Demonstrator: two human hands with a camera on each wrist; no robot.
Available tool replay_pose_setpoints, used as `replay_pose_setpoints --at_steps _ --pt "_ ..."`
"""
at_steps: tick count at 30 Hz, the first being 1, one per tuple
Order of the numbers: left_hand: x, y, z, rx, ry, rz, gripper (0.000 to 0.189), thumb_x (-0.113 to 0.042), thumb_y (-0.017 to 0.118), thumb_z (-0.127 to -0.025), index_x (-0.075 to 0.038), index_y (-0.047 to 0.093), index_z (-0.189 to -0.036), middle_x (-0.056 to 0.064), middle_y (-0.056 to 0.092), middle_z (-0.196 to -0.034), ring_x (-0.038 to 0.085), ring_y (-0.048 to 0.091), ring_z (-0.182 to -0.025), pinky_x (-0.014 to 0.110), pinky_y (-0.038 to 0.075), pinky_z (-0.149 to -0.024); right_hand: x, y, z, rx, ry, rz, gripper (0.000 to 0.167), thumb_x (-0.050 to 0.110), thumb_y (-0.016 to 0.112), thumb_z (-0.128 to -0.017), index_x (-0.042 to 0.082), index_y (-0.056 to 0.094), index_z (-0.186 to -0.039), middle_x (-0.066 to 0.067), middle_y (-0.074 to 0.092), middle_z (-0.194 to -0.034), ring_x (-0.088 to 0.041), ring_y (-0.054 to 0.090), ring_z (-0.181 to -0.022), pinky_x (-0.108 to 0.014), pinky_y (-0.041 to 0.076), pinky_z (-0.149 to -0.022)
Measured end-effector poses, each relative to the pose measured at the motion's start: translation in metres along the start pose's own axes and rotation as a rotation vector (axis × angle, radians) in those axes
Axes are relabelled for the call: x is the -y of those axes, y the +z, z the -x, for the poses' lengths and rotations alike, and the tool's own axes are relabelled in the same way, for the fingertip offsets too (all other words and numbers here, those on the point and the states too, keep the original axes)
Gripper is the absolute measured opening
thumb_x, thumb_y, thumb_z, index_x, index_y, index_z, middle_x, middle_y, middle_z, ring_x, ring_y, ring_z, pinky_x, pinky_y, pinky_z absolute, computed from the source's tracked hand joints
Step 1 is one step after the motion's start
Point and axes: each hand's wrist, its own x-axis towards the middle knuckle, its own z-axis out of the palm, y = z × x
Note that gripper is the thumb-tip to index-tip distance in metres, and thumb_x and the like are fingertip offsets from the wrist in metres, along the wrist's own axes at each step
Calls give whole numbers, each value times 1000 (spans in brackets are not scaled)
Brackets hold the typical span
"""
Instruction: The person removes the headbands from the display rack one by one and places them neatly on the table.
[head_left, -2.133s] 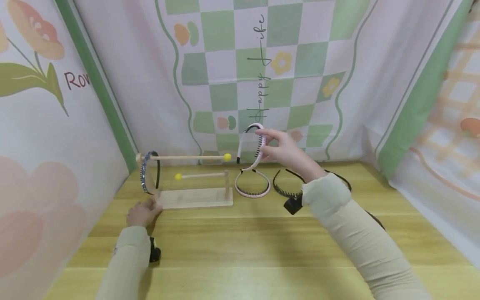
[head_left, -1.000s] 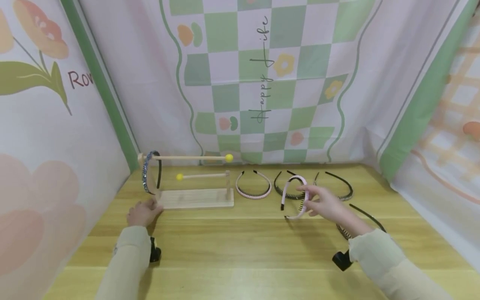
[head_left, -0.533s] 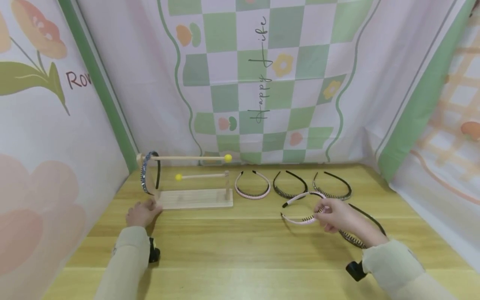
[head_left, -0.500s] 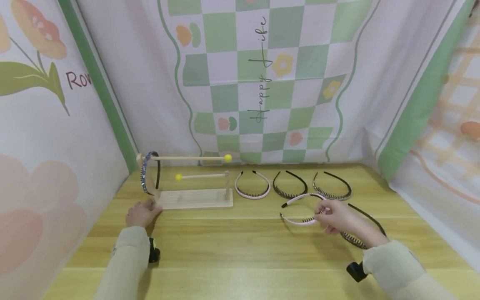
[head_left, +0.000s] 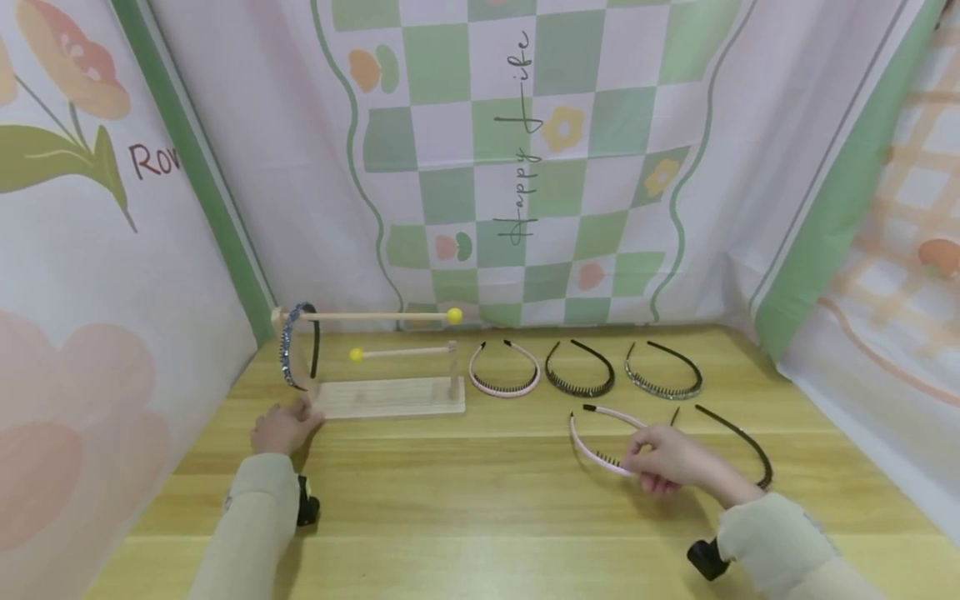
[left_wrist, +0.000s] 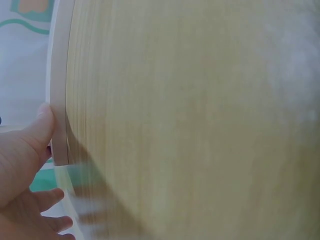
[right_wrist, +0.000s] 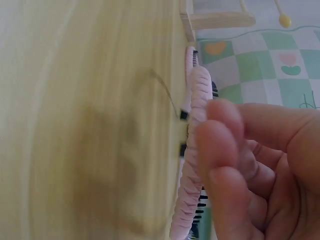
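Observation:
Low over the table's right half, my right hand (head_left: pixel 663 458) pinches a pink headband (head_left: pixel 594 452) with black comb teeth between thumb and fingers. Its black-tipped ends point left and back; part of the band is hidden behind the fingers. In the right wrist view the pink padded band (right_wrist: pixel 187 195) runs along the fingertips. My left hand (head_left: pixel 283 427) holds the left end of a wooden stand (head_left: pixel 390 398), the thumb against the base edge (left_wrist: pixel 59 90) in the left wrist view. A blue sparkly headband (head_left: pixel 288 346) hangs on the stand's upper rod (head_left: pixel 375 316).
Behind the right hand lie a second pink headband (head_left: pixel 506 392), a black toothed one (head_left: pixel 581 390) and a glittery dark one (head_left: pixel 663 392). Another dark headband (head_left: pixel 750 442) lies partly hidden by the right hand. The stand's lower rod (head_left: pixel 405 352) has a yellow tip. Printed curtains surround the table.
My right hand has carried the pink headband away from the stand's upper rod tip, to the right and down toward the table, turning its ends leftward and back. The left hand stays on the stand.

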Motion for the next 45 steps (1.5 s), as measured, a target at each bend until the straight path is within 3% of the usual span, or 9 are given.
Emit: replay_pose_setpoints --at_steps 21,39,45 --pt "-3 -1 3 -4 -4 -3 65 -49 50 -90 -4 42 -135 34 41 -124 55 37 -107 64 27 -89 -2 35 -23 -63 1 40 17 11 64 -83 6 60 -67 -3 57 -50 -8 50 -39 -22 44 -38" --pt "1 0 0 -10 25 -18 63 -49 50 -89 -4 44 -132 34 45 -120 56 40 -103 63 30 -85 4 37 -35 -42 48 105 13 9 66 -82 8 61 -69 -5 57 -51 -13 54 -41 -27 48 -40" --pt "3 2 -3 -4 15 -26 63 -50 49 -89 -5 44 -133 34 42 -122 56 39 -104 64 29 -87 5 31 -35 -13 35 80 12 10 65 -83 7 61 -72 -5 58 -53 -14 55 -43 -27 48 -41"
